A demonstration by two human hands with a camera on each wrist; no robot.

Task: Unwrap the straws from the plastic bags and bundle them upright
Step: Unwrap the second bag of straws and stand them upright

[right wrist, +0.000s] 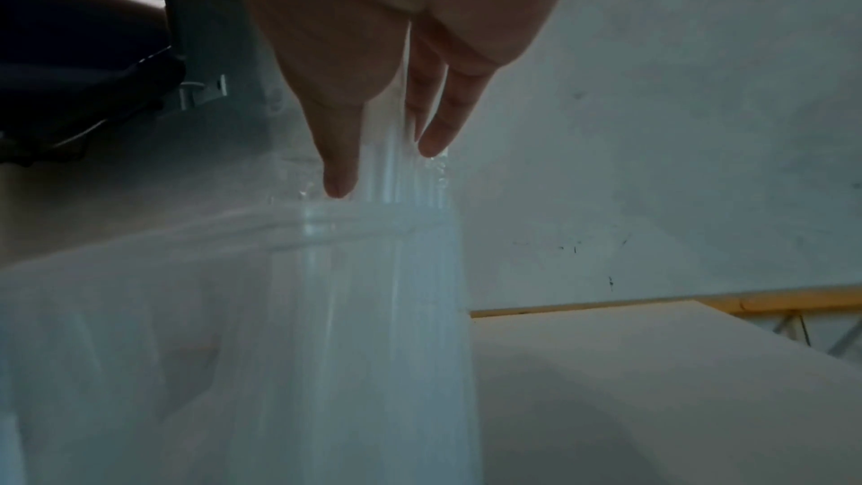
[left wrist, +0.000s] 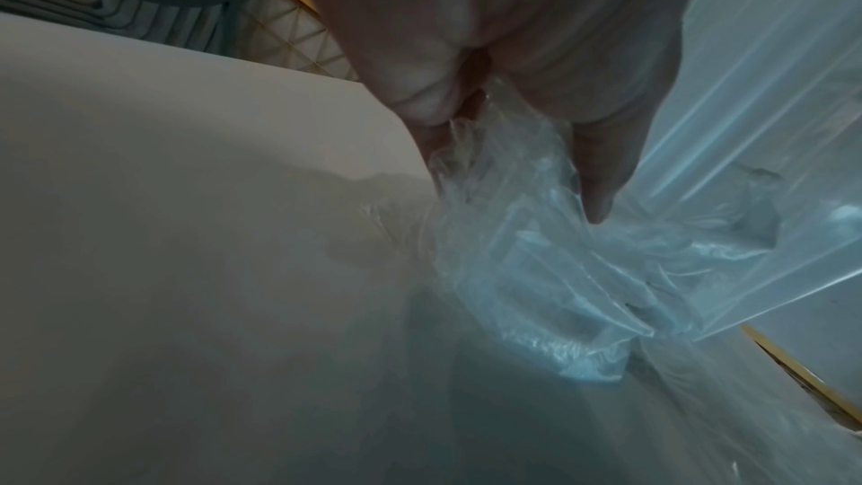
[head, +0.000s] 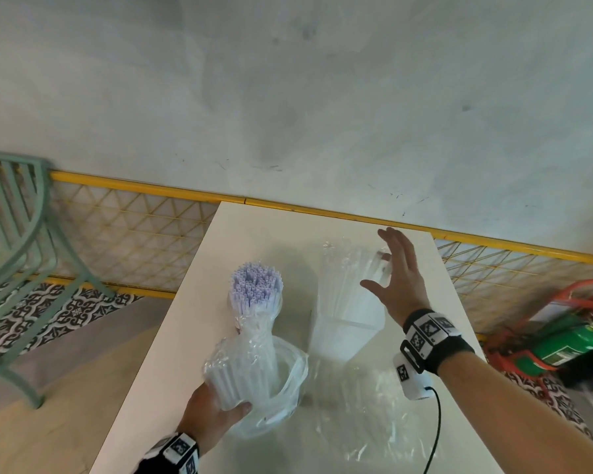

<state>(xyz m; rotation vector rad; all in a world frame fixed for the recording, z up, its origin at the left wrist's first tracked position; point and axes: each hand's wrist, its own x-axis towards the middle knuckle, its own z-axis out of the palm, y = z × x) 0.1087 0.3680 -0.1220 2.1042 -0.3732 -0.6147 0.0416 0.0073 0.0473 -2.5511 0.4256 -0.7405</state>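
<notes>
A bundle of white and lilac straws [head: 255,289] stands upright on the white table [head: 199,302], its clear plastic bag [head: 274,374] pushed down round the lower half. My left hand [head: 220,405] grips the bundle's base through the bag; in the left wrist view the left hand [left wrist: 513,179] pinches crinkled plastic bag [left wrist: 559,290]. Clear straws [head: 350,275] stand in a clear square container [head: 343,340]. My right hand [head: 394,268] is spread open against their right side. The right wrist view shows the right hand [right wrist: 385,168] with straight fingers beside the clear straws [right wrist: 401,179], above the container's rim [right wrist: 326,225].
An empty crumpled plastic wrap [head: 374,408] lies on the table in front of the container. A green chair [head: 14,234] stands at the left. A yellow railing [head: 151,189] runs behind the table. A green cylinder in a red frame [head: 562,340] sits at the right.
</notes>
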